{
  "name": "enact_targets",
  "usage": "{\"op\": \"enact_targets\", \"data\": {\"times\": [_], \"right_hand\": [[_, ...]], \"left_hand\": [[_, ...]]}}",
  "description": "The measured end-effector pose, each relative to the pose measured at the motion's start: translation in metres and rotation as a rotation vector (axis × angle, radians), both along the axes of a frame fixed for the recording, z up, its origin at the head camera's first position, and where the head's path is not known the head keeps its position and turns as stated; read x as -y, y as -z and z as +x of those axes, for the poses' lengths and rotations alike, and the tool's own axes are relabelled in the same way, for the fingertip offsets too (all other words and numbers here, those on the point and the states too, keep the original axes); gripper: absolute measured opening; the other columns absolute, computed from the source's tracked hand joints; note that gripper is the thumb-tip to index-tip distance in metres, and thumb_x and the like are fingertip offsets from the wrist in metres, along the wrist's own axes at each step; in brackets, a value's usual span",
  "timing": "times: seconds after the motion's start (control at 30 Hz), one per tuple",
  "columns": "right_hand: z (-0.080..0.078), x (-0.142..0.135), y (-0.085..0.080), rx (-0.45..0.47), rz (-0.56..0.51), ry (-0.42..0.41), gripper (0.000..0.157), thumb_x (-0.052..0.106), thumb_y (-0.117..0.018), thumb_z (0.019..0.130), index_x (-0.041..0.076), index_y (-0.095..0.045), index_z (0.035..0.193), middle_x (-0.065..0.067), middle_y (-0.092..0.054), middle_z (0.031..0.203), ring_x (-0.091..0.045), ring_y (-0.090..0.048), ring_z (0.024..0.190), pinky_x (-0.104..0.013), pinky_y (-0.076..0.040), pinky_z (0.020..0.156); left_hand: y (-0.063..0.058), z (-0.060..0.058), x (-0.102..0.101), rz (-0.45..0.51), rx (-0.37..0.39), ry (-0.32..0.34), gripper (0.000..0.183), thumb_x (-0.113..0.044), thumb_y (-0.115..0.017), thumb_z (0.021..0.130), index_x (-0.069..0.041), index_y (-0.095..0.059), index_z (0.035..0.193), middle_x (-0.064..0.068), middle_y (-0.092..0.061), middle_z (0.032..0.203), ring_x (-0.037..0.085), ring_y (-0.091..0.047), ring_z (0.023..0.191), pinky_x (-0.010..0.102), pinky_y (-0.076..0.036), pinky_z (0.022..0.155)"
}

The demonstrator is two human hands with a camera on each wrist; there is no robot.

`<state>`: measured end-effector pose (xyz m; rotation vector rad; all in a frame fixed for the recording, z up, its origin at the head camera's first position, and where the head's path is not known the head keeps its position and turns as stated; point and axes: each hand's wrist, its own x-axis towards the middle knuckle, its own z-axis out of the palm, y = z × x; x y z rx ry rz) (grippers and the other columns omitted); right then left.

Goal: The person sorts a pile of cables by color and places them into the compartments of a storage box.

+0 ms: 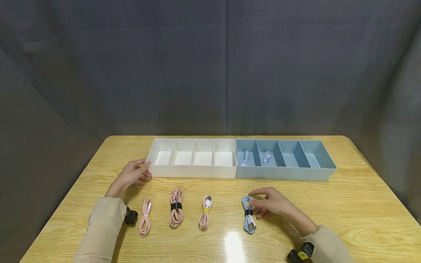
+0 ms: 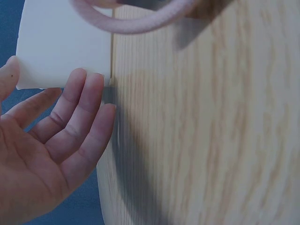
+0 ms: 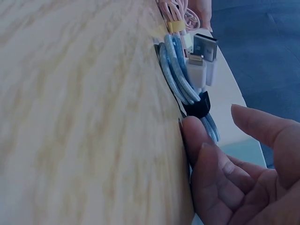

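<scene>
My left hand (image 1: 135, 172) touches the left end wall of the white divided tray (image 1: 190, 171), fingers extended in the left wrist view. My right hand (image 1: 271, 202) reaches beside a coiled blue cable (image 1: 247, 204) bound with a black strap. In the right wrist view its fingertips sit right at the coil near the strap, while one finger stands apart from it. White plugs (image 3: 197, 72) show at one end of that coil. Against the white tray's right end stands a blue divided tray (image 1: 283, 173); its two left compartments hold small blue cables (image 1: 246, 157).
Three pink cable coils lie before the white tray: one with a white tie (image 1: 144, 219), one with a black strap (image 1: 176, 215), one with a yellow band (image 1: 204, 219). A dark curtain (image 1: 184, 73) hangs behind the wooden table (image 1: 361, 219).
</scene>
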<state>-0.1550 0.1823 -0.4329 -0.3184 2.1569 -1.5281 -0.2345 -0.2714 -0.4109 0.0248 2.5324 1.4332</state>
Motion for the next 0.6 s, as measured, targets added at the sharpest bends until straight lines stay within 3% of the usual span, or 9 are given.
{"op": "enact_targets", "data": {"times": [0.27, 0.6], "right_hand": [[-0.001, 0.006, 0.0, -0.016, 0.031, 0.004, 0.048, 0.016, -0.063, 0.086, -0.013, -0.049, 0.122, -0.013, -0.064, 0.065, -0.02, -0.062, 0.051, -0.032, -0.051, 0.049], [-0.002, 0.012, 0.001, -0.064, 0.038, 0.028, 0.034, 0.005, -0.063, 0.084, -0.013, -0.056, 0.112, -0.012, -0.063, 0.061, -0.018, -0.06, 0.049, -0.031, -0.051, 0.048]], "left_hand": [[-0.001, 0.001, 0.0, 0.005, 0.005, -0.001, 0.063, -0.035, -0.042, 0.097, 0.007, -0.024, 0.14, 0.01, -0.064, 0.081, 0.017, -0.063, 0.073, 0.034, -0.053, 0.064], [-0.001, 0.001, 0.0, 0.015, 0.01, 0.005, 0.063, -0.035, -0.042, 0.097, 0.007, -0.023, 0.141, 0.009, -0.064, 0.081, 0.016, -0.063, 0.073, 0.034, -0.053, 0.064]]}}
